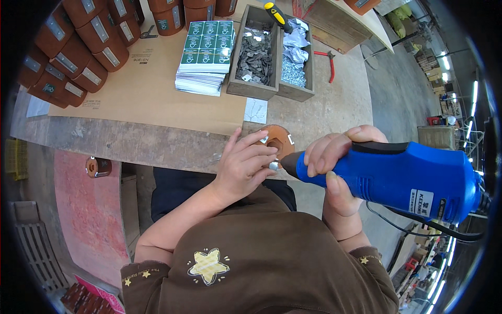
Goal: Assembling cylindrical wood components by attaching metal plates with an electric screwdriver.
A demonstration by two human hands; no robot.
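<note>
My right hand (334,162) is wrapped round the front of a blue corded electric screwdriver (413,175), which lies nearly level with its dark nose pointing left. That nose meets the near side of a round reddish-brown piece (283,137) at the table's front edge. The piece has a recess in its middle and small metal clips (291,139) round its rim. From the left, my left hand (241,166) lays its fingers over the piece and holds it. A small metal plate (273,165) shows by these fingertips. The driver's very tip is hidden.
Behind stands a wooden two-part box (272,93) with dark metal plates, screws and a yellow-black screwdriver (277,15). Left of it are a stack of green-and-white label sheets (205,57) and piled brown pots (99,36). Red-handled pliers (331,68) lie right. Another brown piece (98,167) sits on a red board (86,209).
</note>
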